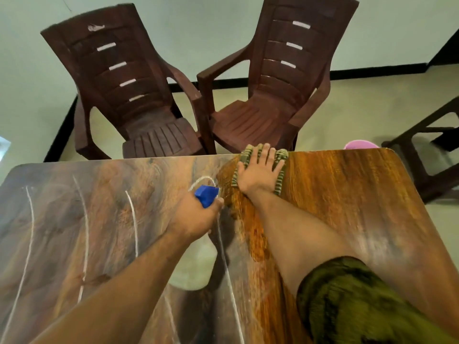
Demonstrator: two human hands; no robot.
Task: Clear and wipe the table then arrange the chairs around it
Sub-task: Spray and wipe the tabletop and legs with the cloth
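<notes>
Head view, looking down over table (360, 194); clock positions taken from picture centre.

- 9 o'clock: left half of tabletop looks dull and greyish, crossed by thin white curved streaks (85, 219). Right half shows a brighter orange wood grain.
- 11 o'clock: left chair (119, 78), dark brown plastic with slatted back, stands beyond the far table edge, seat facing the table.
- 6–7 o'clock: left hand (196, 217) is above the tabletop near its middle, fingers curled round a blue spray head (206, 194). The part below the hand is blurred; cannot tell its shape.
- 1 o'clock: right chair (280, 78), same type, just beside the left chair; their inner armrests are touching or nearly so.
- 12–1 o'clock: right hand (259, 170) lies flat, fingers straight and spread, pressing on an olive striped cloth (282, 160). The cloth sits on the tabletop at the far edge, roughly midway along it.
- 2 o'clock: pink rim (360, 145) shows just past the far edge; the rest is hidden.
- 3 o'clock: dark brown furniture frame (427, 145) stands off the table's right corner.
- 5 o'clock: olive sleeve (347, 294) on the right upper arm.
</notes>
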